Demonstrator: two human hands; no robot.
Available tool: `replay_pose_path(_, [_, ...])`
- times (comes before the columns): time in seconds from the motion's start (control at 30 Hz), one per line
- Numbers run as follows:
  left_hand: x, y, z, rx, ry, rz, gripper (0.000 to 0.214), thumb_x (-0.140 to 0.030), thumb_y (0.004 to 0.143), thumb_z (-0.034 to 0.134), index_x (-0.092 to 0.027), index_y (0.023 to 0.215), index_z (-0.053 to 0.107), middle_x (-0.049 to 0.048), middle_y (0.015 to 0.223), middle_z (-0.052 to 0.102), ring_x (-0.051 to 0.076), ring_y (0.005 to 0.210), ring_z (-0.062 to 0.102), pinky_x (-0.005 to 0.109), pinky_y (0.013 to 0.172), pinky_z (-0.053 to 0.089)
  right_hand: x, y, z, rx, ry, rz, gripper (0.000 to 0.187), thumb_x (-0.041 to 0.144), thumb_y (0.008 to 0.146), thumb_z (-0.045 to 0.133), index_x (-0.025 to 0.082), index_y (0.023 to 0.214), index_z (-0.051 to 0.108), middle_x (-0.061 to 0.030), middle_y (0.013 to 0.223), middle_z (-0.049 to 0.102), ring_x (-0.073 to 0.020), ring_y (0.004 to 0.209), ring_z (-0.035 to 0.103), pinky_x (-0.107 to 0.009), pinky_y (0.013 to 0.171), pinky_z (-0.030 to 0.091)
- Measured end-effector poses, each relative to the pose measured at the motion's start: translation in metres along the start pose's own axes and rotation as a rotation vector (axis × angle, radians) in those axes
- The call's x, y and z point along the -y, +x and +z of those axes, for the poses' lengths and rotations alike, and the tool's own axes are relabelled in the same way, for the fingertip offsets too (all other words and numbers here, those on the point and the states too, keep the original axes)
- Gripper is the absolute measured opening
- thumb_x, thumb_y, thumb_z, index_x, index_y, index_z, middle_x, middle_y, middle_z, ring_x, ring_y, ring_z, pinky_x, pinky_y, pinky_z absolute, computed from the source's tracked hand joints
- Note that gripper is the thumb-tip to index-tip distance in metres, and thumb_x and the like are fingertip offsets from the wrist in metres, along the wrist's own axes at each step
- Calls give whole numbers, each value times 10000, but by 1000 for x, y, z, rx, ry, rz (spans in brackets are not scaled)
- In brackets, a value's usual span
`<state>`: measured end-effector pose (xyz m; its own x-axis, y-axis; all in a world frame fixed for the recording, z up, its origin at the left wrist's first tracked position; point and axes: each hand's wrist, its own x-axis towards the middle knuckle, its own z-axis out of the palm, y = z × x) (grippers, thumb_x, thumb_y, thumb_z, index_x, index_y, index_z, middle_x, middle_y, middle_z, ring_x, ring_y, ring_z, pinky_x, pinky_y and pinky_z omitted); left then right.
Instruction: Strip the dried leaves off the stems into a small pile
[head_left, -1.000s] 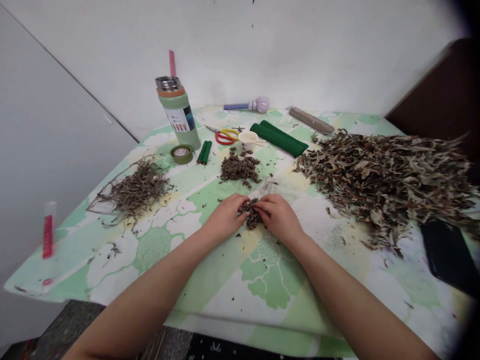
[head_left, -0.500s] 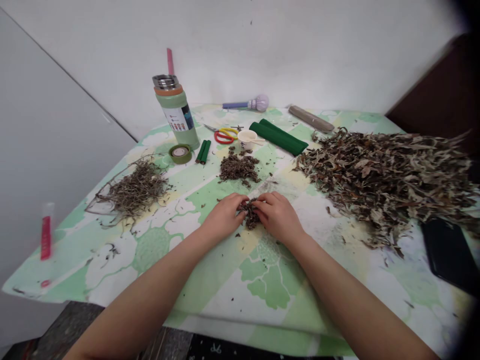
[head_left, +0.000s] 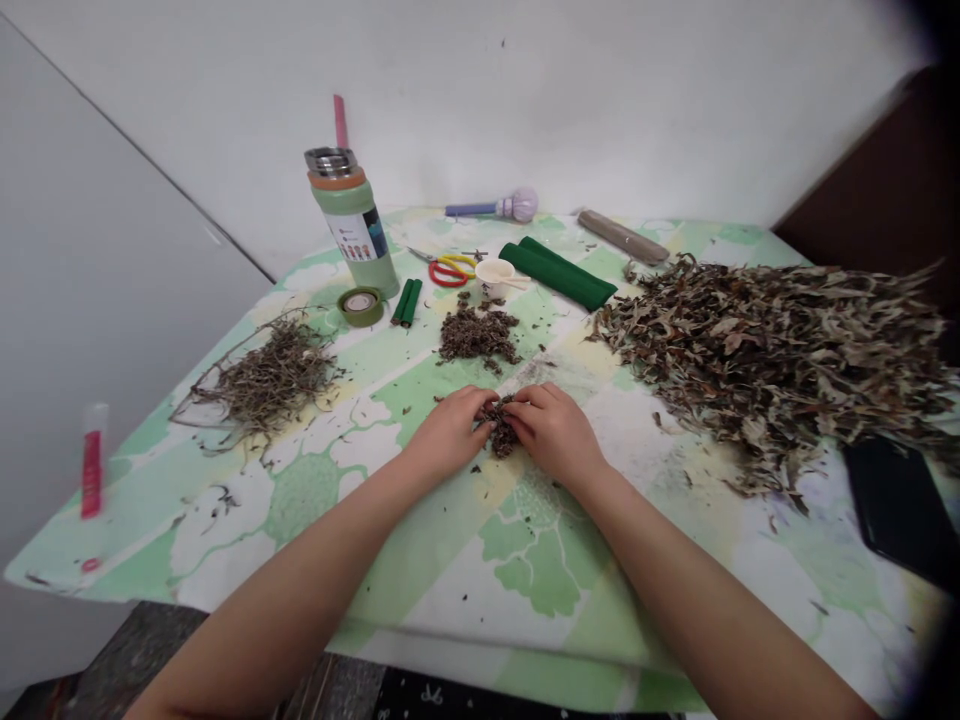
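My left hand (head_left: 452, 428) and my right hand (head_left: 553, 428) meet near the middle of the table. Between them is a small clump of crumbled dried leaves (head_left: 504, 436), pinched by the fingers of both hands from either side. Its lower part shows below the fingertips, and the rest is hidden by them. Just beyond my hands lies a larger heap of brown leaf crumbs (head_left: 478, 334). On the right spreads a big pile of whole dried leaves (head_left: 780, 350). A tangle of thin dry stems (head_left: 274, 380) lies to the left.
A green flask (head_left: 356, 225) stands open at the back left, its cap (head_left: 360, 306) beside it. Scissors (head_left: 450, 270), a small white cup (head_left: 495, 276), green rolls (head_left: 559, 276) and a brown roll (head_left: 622, 237) lie along the back. A black phone-like slab (head_left: 900, 510) is at right.
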<state>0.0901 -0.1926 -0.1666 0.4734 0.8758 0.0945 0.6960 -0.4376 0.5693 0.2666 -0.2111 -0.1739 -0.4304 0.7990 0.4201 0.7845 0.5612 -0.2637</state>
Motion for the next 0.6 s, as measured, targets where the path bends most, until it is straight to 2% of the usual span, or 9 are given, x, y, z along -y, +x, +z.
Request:
replay_pose_path(0.37, [-1,-1,-1,-6,-36,-8,292,-210,786,534,-186,1077,549,75,1033,580,205,933,561,342,842,454,1,-1,1,-83,93,12,213,196,874,494,164,919,699,-97,880,649,-209,821,514,-342,716,452])
replay_pose_path(0.47, [-2,-2,-3,-13,-90,-6,292,-190,790,510,-175,1080,544,73,1038,565,171,861,566,320,806,464,-1,-3,1,-146,218,76,167,197,851,539,184,898,698,-81,863,646,-203,840,538,-345,747,459])
replay_pose_path(0.6, [-5,-3,-10,-59,-125,-5,264,-189,827,448,-176,1069,553,68,1038,566,148,832,568,300,774,468,-2,-6,0,-195,405,228,111,190,803,606,205,863,698,-50,831,640,-185,832,573,-335,770,464])
